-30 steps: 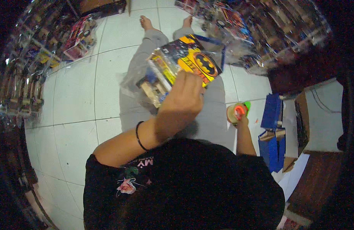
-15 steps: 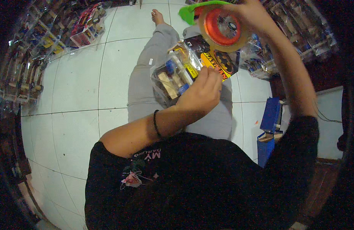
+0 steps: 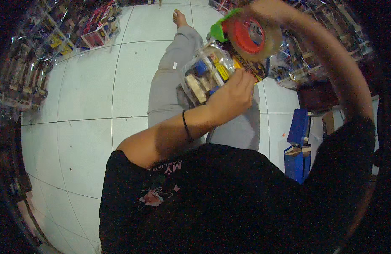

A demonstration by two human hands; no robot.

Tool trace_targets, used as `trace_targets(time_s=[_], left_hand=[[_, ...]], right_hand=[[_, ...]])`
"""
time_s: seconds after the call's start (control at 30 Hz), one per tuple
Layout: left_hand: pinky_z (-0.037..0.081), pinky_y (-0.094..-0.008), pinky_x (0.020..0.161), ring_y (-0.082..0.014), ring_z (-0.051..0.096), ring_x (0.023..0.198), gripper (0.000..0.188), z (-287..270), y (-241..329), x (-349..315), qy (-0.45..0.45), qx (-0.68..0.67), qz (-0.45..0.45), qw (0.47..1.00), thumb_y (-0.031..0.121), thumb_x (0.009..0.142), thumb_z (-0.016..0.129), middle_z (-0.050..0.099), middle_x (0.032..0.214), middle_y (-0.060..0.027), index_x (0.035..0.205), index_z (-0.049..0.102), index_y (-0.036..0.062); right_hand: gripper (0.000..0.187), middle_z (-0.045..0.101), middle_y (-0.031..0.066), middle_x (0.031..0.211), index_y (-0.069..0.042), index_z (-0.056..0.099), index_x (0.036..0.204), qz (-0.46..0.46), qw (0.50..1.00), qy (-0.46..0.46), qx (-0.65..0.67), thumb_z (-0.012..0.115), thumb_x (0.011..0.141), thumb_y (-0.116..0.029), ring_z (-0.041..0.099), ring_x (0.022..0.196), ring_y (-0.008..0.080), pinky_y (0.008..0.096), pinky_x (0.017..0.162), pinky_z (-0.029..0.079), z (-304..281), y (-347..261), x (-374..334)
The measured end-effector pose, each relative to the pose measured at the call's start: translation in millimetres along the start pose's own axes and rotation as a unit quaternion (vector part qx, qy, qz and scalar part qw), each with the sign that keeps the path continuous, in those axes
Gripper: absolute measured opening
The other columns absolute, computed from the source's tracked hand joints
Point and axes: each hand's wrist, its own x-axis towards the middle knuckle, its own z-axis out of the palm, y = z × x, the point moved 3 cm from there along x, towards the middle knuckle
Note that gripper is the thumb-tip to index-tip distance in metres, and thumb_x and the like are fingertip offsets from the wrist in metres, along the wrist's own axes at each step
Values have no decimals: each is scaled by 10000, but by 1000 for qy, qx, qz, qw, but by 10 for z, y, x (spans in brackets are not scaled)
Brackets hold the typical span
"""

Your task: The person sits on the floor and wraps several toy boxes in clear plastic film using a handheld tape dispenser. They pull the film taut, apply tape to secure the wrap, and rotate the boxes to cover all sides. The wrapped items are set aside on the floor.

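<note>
My left hand (image 3: 233,93) is closed, its fingers pinching the edge of a clear plastic bag (image 3: 208,74) above my lap. Inside the bag are pale wooden pieces and blue parts, perhaps a wooden toy. A black and yellow printed card (image 3: 255,68) lies at the bag's far right side, next to my fingertips. Above that card, my right hand (image 3: 269,12) is wrapped around a green tape dispenser (image 3: 221,30) with a tape roll on a red hub (image 3: 249,36). The dispenser overlaps the card; whether its tape touches the card I cannot tell.
Plastic-wrapped toys are stacked at the far left, with a red box (image 3: 98,27) among them. More wrapped goods (image 3: 318,38) stand at the far right. Two blue boxy wooden pieces (image 3: 298,139) rest on the tiled floor (image 3: 77,97) to my right. My grey-trousered leg (image 3: 168,80) stretches forward.
The tape dispenser has tilted and shifted right and down, covering more of the printed card. The bag and my left hand have moved slightly right in the view.
</note>
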Motion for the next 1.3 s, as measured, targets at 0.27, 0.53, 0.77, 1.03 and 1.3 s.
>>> trace_targets(time_s=[0.27,0.53,0.77,1.03,1.3], left_hand=[[401,-398,893,-266,532,873,225,3,-56,-20,67,-79,-5,995,187,717,546,553,818,-105,766,667,4],[452,-339,752,-243,522,800,138,8,-196,-37,124,-182,-83,972,155,703,557,513,784,-98,780,506,52],[440,-376,846,-251,532,949,413,-76,-136,15,29,-34,-23,999,194,806,501,545,1151,-141,1167,558,1],[33,-479,1167,-284,234,1402,573,389,149,-48,-194,366,241,878,296,865,430,380,1458,-107,1358,448,4],[189,-483,1141,-341,308,1354,554,317,288,-229,-270,-236,104,928,248,820,541,410,1391,-199,1300,445,-13]], right_hand=[[399,620,170,1039,-19,668,1017,-46,958,264,101,760,652,-150,575,1029,293,376,927,436,516,125,-1681],[416,581,164,962,-22,650,1037,22,939,298,170,733,641,-118,587,922,307,373,848,473,1131,89,-2635],[391,571,180,952,-21,654,1004,22,948,265,177,749,667,-194,617,874,328,374,783,509,1490,-13,-2605],[377,595,160,956,-46,684,919,9,979,-51,197,700,629,-285,624,815,363,431,754,509,1813,18,-1946],[363,525,118,1052,1,561,1099,346,759,433,342,697,780,-107,578,870,234,329,765,488,3435,2125,-2378]])
